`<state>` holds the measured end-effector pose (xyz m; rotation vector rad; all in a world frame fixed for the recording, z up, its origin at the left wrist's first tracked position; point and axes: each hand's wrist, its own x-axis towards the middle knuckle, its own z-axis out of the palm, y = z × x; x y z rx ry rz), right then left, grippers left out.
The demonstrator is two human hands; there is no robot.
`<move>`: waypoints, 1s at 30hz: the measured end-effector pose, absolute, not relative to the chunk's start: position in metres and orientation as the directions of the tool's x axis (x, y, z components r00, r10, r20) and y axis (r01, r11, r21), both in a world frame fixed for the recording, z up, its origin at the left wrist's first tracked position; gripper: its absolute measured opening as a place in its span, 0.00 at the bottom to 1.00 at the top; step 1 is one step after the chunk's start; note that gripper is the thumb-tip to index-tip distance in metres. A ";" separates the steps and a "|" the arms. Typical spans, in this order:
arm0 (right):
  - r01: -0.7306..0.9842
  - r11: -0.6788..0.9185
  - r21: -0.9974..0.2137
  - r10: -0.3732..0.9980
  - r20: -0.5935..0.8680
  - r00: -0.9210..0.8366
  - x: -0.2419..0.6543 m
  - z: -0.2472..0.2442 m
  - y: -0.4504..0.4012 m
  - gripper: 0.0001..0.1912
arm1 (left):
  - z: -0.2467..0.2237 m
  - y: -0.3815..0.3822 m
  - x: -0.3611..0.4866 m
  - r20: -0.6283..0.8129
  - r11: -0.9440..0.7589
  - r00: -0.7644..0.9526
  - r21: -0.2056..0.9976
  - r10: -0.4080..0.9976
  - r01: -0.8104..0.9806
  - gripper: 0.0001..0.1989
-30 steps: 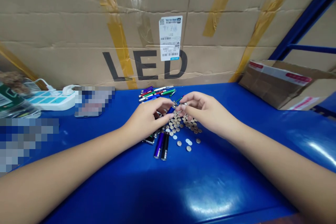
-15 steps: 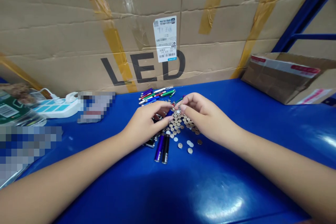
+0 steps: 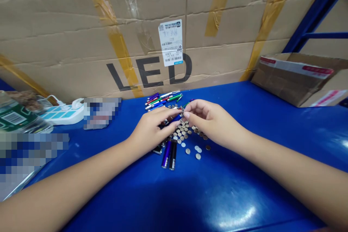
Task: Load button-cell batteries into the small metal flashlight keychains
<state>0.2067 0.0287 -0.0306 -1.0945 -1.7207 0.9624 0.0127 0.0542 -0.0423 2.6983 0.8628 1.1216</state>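
My left hand (image 3: 149,127) is closed around a small blue flashlight tube (image 3: 176,118), which shows between thumb and forefinger. At the tube's far end, my right hand (image 3: 208,116) pinches with thumb and forefinger; a bit of silver shows at its fingertips, too small to name. Below and between the hands lie many button cells (image 3: 185,127), some silver and a few set apart nearer me. A purple flashlight (image 3: 166,154) and a black flashlight (image 3: 173,155) lie side by side in front of my left hand. Small dark and metallic parts are partly hidden under the left palm.
Several coloured pen-like tubes (image 3: 163,99) lie behind the hands. A white power strip (image 3: 65,114) and a bottle (image 3: 21,116) stand left. An open cardboard box (image 3: 293,79) is at right on the blue table (image 3: 190,203). A big carton (image 3: 217,54) walls the back.
The right fingertips have come closer to the end of the blue tube held in my left hand. The view has shifted slightly; the lying flashlights and cells stay put.
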 end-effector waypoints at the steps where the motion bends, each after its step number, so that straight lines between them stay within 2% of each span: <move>1: 0.290 0.329 -0.899 0.932 0.259 -0.254 0.207 -0.030 0.029 0.07 | -0.043 0.054 0.013 0.628 -0.841 0.573 0.288 0.527 0.458 0.12; 7: 0.422 0.396 -0.815 0.911 0.290 -0.294 0.212 -0.030 0.030 0.06 | -0.044 0.055 0.011 0.656 -0.858 0.571 0.260 0.494 0.444 0.13; 12: 0.556 0.483 -0.676 0.873 0.318 -0.370 0.214 -0.032 0.032 0.02 | -0.043 0.055 0.011 0.648 -0.860 0.579 0.270 0.495 0.433 0.12; 23: 0.698 0.575 -0.427 0.811 0.412 -0.416 0.221 -0.030 0.033 0.04 | -0.043 0.055 0.012 0.641 -0.864 0.594 0.250 0.486 0.436 0.12; 30: 0.704 0.592 -0.392 0.797 0.410 -0.443 0.222 -0.028 0.032 0.04 | -0.044 0.055 0.012 0.626 -0.865 0.610 0.249 0.486 0.435 0.12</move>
